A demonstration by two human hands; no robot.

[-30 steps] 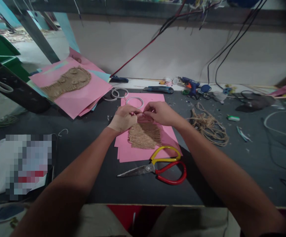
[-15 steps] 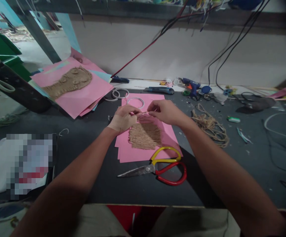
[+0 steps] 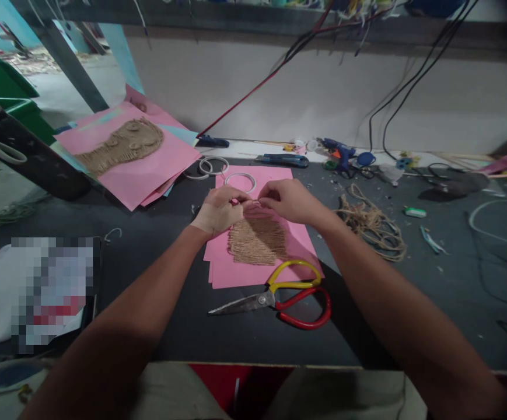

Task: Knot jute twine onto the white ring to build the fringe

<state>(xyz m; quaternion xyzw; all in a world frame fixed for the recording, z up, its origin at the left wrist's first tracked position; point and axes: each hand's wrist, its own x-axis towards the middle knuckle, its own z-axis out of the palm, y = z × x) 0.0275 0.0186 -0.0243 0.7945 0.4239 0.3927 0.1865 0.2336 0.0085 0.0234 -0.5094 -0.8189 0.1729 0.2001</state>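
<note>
Above a pink sheet (image 3: 303, 262), my left hand (image 3: 223, 209) and my right hand (image 3: 289, 199) meet fingertip to fingertip. Both are closed in a pinch on a short piece of twine (image 3: 255, 201), mostly hidden by the fingers. Just below them, rows of brown twine (image 3: 257, 242) lie side by side on the pink paper. White tape rings (image 3: 241, 182) sit beyond my left hand, one of them on the sheet. Scissors (image 3: 275, 297) with a yellow and a red handle lie partly spread at the paper's near edge.
A loose twine bundle (image 3: 373, 227) lies at the right. A utility knife (image 3: 283, 160) and a blue glue gun (image 3: 341, 154) rest along the back. At the left are stacked pink sheets with a twine shape (image 3: 135, 140). Cables (image 3: 253, 87) hang from the shelf.
My right hand has moved slightly left, closing the gap to my left hand, so less of the twine piece shows. My left hand stays almost still.
</note>
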